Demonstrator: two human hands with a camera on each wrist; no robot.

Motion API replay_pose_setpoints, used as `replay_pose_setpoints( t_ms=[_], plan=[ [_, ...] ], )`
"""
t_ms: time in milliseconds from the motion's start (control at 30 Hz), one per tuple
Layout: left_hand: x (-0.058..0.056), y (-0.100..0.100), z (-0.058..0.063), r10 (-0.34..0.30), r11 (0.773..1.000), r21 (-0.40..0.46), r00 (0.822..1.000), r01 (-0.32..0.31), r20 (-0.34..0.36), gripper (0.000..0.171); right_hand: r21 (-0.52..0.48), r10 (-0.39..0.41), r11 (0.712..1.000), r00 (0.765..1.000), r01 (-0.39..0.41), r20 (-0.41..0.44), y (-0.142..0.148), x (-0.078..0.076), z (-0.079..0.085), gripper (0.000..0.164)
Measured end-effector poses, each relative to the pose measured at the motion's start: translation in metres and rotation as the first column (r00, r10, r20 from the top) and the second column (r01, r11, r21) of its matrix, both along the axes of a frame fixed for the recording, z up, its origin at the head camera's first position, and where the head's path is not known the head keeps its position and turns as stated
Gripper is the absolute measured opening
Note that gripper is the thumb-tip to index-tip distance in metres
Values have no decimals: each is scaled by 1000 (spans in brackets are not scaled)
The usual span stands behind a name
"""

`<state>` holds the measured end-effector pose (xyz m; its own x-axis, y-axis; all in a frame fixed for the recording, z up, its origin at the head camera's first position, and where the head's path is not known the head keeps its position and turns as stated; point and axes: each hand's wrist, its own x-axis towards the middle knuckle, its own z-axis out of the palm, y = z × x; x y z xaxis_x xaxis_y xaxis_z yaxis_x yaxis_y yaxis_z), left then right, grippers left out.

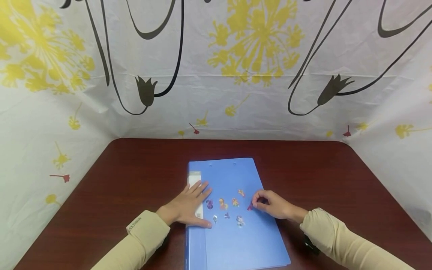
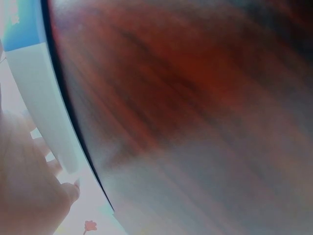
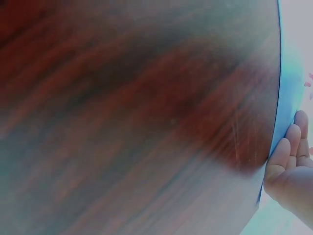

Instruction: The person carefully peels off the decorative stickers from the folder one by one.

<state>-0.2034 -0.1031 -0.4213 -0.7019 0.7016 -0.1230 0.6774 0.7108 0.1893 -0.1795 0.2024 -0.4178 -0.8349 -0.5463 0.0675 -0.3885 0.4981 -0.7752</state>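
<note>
A blue ring-binder folder [image 1: 248, 247] lies closed on the table with several small cartoon pony stickers on its cover, among them an orange and yellow pony [image 1: 222, 204], a purple one [image 1: 209, 204] and a white one [image 1: 240, 221]. My left hand [image 1: 189, 206] rests with fingers spread over the folder's left side, across the white spine label [image 1: 194, 179]. Over the cover's right edge, my right hand [image 1: 272, 204] has curled fingers and pinches a small magenta sticker [image 1: 249, 207] at the fingertips. In the right wrist view, curled fingers [image 3: 279, 154] show beside the folder's blue edge.
The dark red-brown wooden table [image 1: 145, 165] extends on both sides of the folder. Behind and beside it hangs a white curtain [image 1: 202, 93] printed with yellow flowers and dark stems. A dark wrist device [image 1: 311, 245] shows under the right sleeve.
</note>
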Motion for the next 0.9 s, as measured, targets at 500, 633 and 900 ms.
replay_pose_setpoints(
  t_ms=[500, 633, 900],
  plan=[
    [1, 1, 2, 5, 1000, -2, 1000, -5, 0, 103, -68, -237, 964, 950, 255, 204, 26, -1, -1, 14],
    [0, 1, 2, 3, 1000, 1, 1000, -3, 1, 102, -77, -275, 953, 942, 294, 192, 36, -5, 1, 13],
    [0, 1, 2, 4, 1000, 10, 1000, -4, 9, 102, -50, -355, 927, 913, 371, 200, 58, -15, -1, 15]
  ],
)
